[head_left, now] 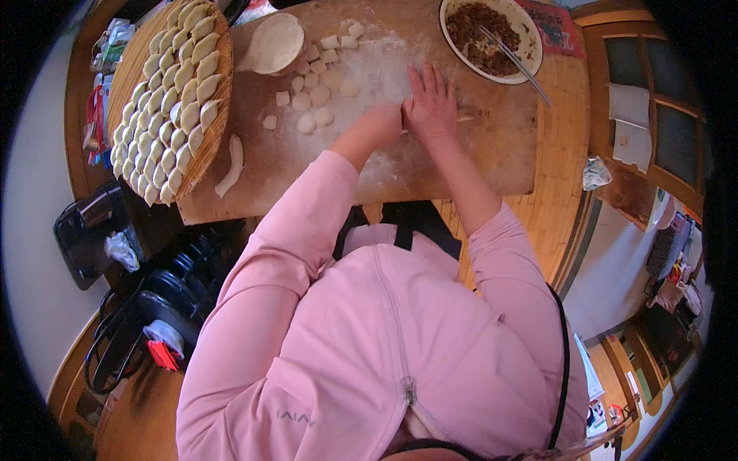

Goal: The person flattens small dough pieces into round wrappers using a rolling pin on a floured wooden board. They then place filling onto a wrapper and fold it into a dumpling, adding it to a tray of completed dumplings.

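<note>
My left hand (379, 124), blurred, is beside the thumb of my right hand (431, 104) over the floured wooden board (271, 173). My right palm lies over what looks like a rolling pin (466, 115); only a bit of it shows at the palm's right. What my left fingers hold is hidden. To the left lie several small dough pieces, some flattened into round discs (320, 95), some cut square (330, 42). A curved dough strip (232, 167) lies further left. Beyond the pieces is a pale round mass, apparently dough (277, 43).
A round wooden tray (223, 86) of shaped dumplings (167, 109) covers the board's left end. At the back right stands a white bowl (527, 63) of dark filling, with metal chopsticks (519, 63) sticking out over its rim. A black chair-like object (86, 230) stands at the left.
</note>
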A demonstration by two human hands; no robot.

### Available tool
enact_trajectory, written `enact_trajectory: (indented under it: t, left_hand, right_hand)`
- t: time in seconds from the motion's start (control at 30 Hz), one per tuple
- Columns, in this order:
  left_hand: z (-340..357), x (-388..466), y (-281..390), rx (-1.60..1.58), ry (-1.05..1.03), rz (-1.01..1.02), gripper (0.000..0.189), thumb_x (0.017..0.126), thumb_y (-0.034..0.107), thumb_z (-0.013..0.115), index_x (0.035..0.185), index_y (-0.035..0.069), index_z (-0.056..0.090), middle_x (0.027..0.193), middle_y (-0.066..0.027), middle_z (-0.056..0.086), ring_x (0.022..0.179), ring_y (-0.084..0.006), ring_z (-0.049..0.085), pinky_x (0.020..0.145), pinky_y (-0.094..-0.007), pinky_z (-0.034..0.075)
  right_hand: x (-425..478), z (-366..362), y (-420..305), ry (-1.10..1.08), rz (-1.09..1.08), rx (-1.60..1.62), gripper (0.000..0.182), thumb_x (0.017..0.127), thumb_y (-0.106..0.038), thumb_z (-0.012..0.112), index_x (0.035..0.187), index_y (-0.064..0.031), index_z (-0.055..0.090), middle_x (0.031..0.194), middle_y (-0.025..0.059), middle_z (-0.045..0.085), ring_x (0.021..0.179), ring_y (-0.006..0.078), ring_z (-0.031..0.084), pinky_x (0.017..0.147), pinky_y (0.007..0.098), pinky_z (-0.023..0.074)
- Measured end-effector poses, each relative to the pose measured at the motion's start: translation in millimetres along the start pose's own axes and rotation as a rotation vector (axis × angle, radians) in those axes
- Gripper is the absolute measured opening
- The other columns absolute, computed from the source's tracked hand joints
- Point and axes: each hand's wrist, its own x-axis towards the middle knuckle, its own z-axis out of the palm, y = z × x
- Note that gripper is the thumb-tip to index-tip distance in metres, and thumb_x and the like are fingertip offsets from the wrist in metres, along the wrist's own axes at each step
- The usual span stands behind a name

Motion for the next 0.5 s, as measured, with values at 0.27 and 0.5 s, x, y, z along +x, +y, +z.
enact_trajectory:
  t: [0.27,0.5]
  left_hand:
    - [1,-11,-16,-0.040,0.009,-0.064,0.017,0.077,0.011,0.059,0.089,0.002,0.068,0.096,-0.0211,0.066,0.091,-0.0381,0.063,0.077,-0.0454,0.051]
    - [10,-16,-14,-0.046,0.112,-0.083,0.019,0.078,0.014,0.060,0.094,0.007,0.068,0.096,-0.0191,0.067,0.091,-0.0376,0.063,0.076,-0.0446,0.050]
  right_hand:
    - [-73,-6,20,-0.102,-0.125,0.076,0.057,0.083,-0.027,0.054,0.136,-0.0111,0.043,0.147,0.0124,0.034,0.138,0.0289,0.029,0.112,0.0522,0.0212]
    - [-63,-20,38,-0.071,-0.054,0.132,0.060,0.077,-0.028,0.060,0.134,-0.0141,0.046,0.147,0.0135,0.034,0.137,0.0304,0.030,0.111,0.0528,0.0227]
